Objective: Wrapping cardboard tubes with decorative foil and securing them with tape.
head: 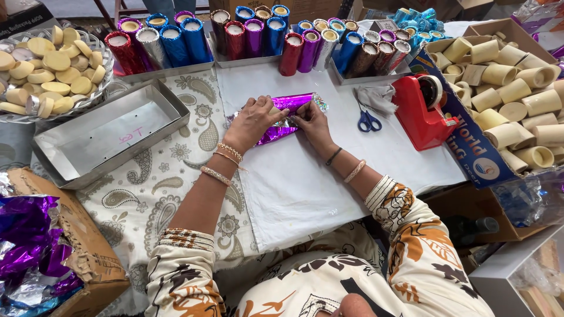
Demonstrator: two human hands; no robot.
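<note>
A blue cardboard box [470, 141] with white and red print stands at the right, holding pale tubes. A brown carton [70, 235] at the lower left holds purple foil scraps. More brown cardboard boxes [317, 7] stand along the far edge.

Paisley-clothed table [153, 194], white sheet [305, 188], scissors [367, 120], tape dispenser [420, 108]

You work under bright, even light from above, with only soft, short shadows beneath your forearms. Glare flashes off the purple foil [288, 111] and the foil-wrapped tubes [176, 44]. The centre looks sharp; the wide lens bends the edges and corners.
</note>
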